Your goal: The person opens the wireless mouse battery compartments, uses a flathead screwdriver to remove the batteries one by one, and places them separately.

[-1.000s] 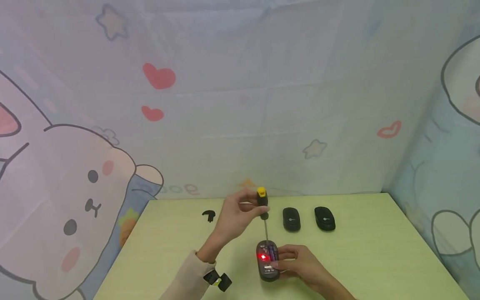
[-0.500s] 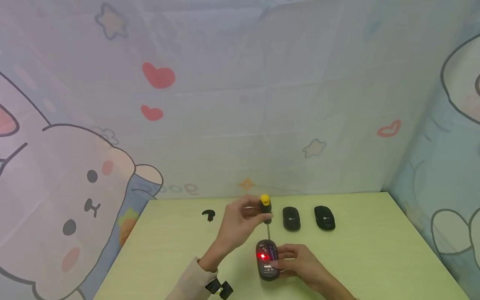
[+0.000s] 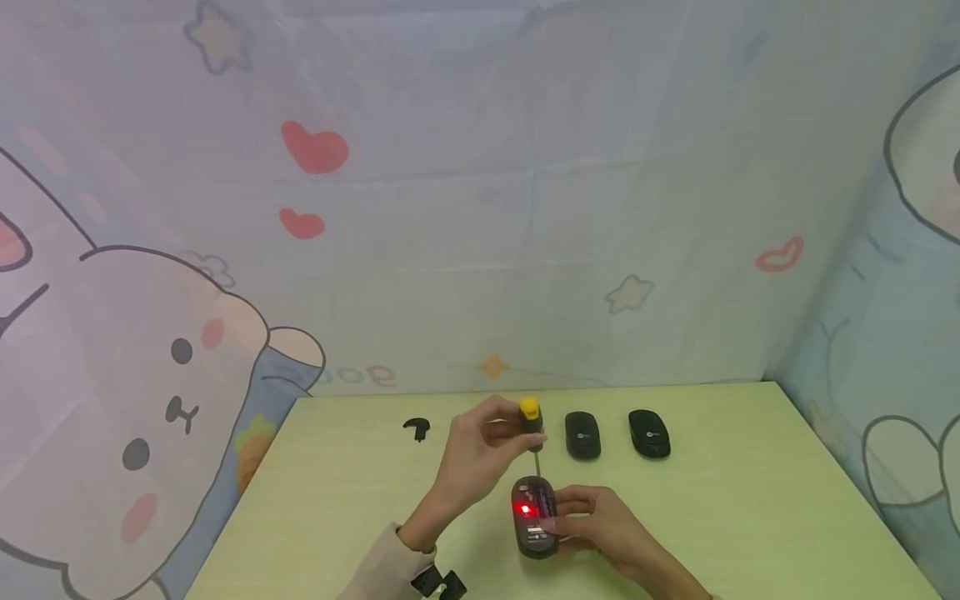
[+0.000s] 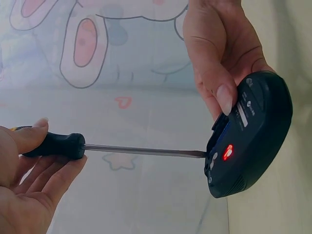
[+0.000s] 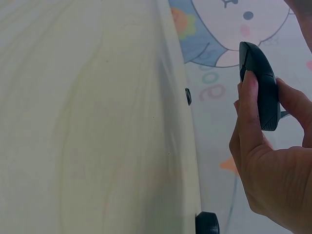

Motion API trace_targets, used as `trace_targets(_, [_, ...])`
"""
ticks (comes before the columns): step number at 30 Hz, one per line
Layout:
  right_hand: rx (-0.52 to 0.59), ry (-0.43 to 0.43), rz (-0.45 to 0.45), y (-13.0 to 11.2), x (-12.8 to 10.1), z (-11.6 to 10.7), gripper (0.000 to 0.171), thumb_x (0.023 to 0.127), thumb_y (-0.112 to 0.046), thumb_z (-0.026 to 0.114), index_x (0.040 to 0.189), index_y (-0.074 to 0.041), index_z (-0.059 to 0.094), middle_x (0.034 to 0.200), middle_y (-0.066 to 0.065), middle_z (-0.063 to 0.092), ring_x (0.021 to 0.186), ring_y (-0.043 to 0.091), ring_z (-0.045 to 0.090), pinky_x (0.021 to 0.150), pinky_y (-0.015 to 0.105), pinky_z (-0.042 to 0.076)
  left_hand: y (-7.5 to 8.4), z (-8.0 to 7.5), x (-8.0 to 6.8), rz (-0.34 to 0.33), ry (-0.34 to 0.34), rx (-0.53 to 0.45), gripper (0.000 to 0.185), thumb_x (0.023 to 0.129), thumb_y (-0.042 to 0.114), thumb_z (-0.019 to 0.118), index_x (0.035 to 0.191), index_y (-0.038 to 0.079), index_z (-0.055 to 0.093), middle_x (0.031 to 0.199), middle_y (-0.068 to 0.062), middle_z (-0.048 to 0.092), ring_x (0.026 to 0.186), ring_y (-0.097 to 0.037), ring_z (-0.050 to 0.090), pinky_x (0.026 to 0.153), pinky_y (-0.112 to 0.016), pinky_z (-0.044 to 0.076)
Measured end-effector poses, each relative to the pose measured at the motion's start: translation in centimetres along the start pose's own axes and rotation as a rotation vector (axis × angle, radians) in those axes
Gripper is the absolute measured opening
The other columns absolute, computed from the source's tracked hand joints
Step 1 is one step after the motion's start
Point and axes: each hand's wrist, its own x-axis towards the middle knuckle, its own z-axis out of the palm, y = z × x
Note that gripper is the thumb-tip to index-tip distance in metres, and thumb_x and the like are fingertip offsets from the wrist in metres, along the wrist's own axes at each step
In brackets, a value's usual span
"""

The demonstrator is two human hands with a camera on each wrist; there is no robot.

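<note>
Creased printed cloth hangs behind the pale, wood-grained table. Above it and apart, my right hand grips a mouse while my left hand pinches a screwdriver by its rounded dark handle. Its slim metal shaft meets one end of that black plastic oval, whose underside glows with a red light.

Head view: lighting moderate and diffuse, violet cast on the backdrop, greener over the table. Red light on the mouse flares, near-white at its core; a faint shadow lies beside the mouse; its lettering is illegible. Left wrist view: dimmer, bluish. Right wrist view: dim, soft shadow along the table's edge
</note>
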Motion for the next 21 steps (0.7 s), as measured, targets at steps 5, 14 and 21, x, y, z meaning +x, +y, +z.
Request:
trace_targets(5, [0.002, 0.000, -0.003, 0.02, -0.04, -0.03, 0.059, 0.088, -0.022, 0.086, 0.135, 0.006, 0.063, 0.122, 0.014, 0.076, 0.100, 0.023, 0.076, 0.088, 0.041, 0.068, -0.09, 0.14, -0.18, 0.033, -0.012, -0.024, 0.028, 0.089, 0.006, 0.083, 0.114, 0.009, 0.070, 0.113, -0.015, 0.078, 0.102, -0.022, 0.080, 0.087, -0.028, 0.067])
trace_targets(14, [-0.028, 0.034, 0.019, -0.03, -0.25, 0.05, 0.069, 0.087, -0.025, 0.088, 0.141, 0.007, 0.058, 0.119, 0.012, 0.075, 0.101, 0.023, 0.076, 0.089, 0.041, 0.068, 0.11, 0.29, -0.50, 0.028, -0.018, -0.049, 0.031, 0.087, 0.003, 0.084, 0.115, 0.008, 0.071, 0.114, -0.015, 0.079, 0.099, -0.019, 0.081, 0.085, -0.029, 0.067])
trace_targets(21, [-0.005, 0.010, 0.007, 0.02, -0.18, -0.05, 0.062, 0.089, -0.023, 0.086, 0.138, 0.006, 0.062, 0.120, 0.013, 0.076, 0.102, 0.022, 0.076, 0.089, 0.041, 0.068, -0.09, 0.39, -0.74, 0.034, -0.022, -0.059, 0.031, 0.087, 0.002, 0.084, 0.115, 0.008, 0.071, 0.113, -0.016, 0.079, 0.099, -0.019, 0.081, 0.085, -0.029, 0.067])
